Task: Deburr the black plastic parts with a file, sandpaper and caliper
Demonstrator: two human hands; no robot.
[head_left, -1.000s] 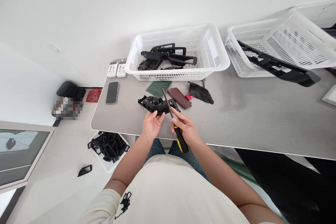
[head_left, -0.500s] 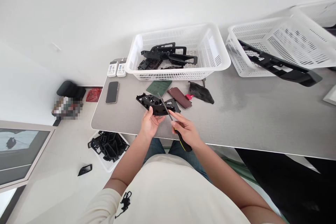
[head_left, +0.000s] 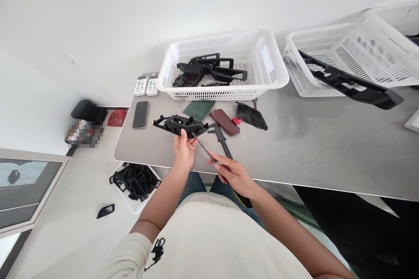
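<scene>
Left hand (head_left: 184, 151), grip pinching black plastic trim part (head_left: 180, 125); right hand (head_left: 234, 176), grip closed on file (head_left: 203, 147). Seemingly done: moulded parts (head_left: 209, 69) in white basket (head_left: 212, 94). Seemingly left: black pieces (head_left: 134, 182) heaped in floor tray (head_left: 135, 210).

the moulded trim piece (head_left: 180, 125) is matt black plastic, and the file (head_left: 203, 147) has a thin shaft of dull grey steel. the basket (head_left: 216, 38) is smooth white plastic, the tabletop (head_left: 310, 148) a matt grey with faint streaks, the caliper (head_left: 223, 146) bare metal, and the phone (head_left: 140, 114) dark glossy glass, while the maroon pad (head_left: 225, 122) looks rough and abrasive.
</scene>
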